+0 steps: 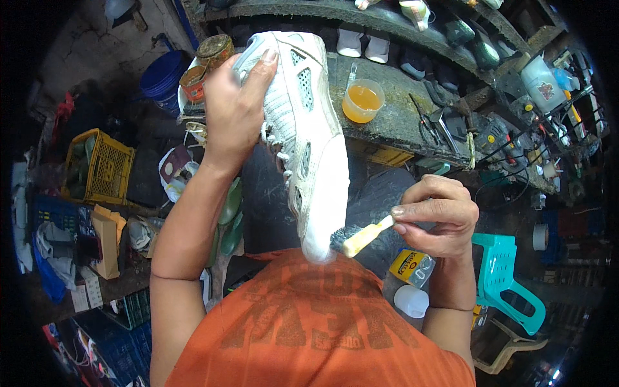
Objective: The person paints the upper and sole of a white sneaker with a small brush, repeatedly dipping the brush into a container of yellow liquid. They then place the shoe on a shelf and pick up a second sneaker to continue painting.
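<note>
A white sneaker (325, 187) with mesh panels and laces hangs upright in front of me, its toe pointing down toward my orange shirt. My left hand (237, 109) is closed around its collar at the upper end, thumb on the outside. Between the thumb and fingers of my right hand (440, 216) is a small brush (367, 238) with a pale yellow handle. Its dark bristles touch the sole edge near the toe. Past the shoe, on the bench, stands a clear plastic cup (362, 106) of amber liquid.
The worn workbench (400, 129) carries pliers and other hand tools on its right. Shoes line a shelf (284, 9) behind it. A teal plastic stool (500, 271) stands at my right, beside a clear yellow-labelled container (412, 266). At left are a yellow crate (106, 169) and a blue bucket (162, 80).
</note>
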Motion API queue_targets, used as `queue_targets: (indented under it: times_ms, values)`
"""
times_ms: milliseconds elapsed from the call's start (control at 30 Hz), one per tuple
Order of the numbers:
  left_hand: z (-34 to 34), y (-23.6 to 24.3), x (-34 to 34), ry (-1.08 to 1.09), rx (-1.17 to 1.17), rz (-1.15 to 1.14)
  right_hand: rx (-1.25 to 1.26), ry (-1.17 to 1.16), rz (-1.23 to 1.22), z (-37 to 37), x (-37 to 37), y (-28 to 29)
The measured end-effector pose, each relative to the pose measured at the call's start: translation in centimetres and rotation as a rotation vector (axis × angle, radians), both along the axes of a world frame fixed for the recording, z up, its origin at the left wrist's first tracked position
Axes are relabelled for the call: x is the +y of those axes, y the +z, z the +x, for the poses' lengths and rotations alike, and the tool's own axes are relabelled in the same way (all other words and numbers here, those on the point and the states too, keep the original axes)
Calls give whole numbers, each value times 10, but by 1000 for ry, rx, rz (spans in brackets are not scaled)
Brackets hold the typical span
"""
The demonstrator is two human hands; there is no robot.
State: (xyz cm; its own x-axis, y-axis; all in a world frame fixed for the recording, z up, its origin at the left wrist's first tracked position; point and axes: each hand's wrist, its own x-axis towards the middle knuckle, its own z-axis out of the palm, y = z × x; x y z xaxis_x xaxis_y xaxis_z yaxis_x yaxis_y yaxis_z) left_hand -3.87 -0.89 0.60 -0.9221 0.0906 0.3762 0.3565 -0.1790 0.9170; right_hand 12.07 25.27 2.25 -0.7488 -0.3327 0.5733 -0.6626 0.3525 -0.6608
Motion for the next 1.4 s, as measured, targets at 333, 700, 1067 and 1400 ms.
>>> queue_targets:
  times_ms: [333,700,1067,1400]
  values:
    - [-11,-10,2,-19,-126,77,12,-22,109,3,2,-4]
    - [-17,-42,5,-142,-281,359,-181,146,-43,-19,-46,-11]
    - [-27,-72,-10,-574,-485,763,-205,46,-88,-21,-54,13]
    - [-10,-83,-17,-607,-521,852,-147,-902,991,-115,54,-20]
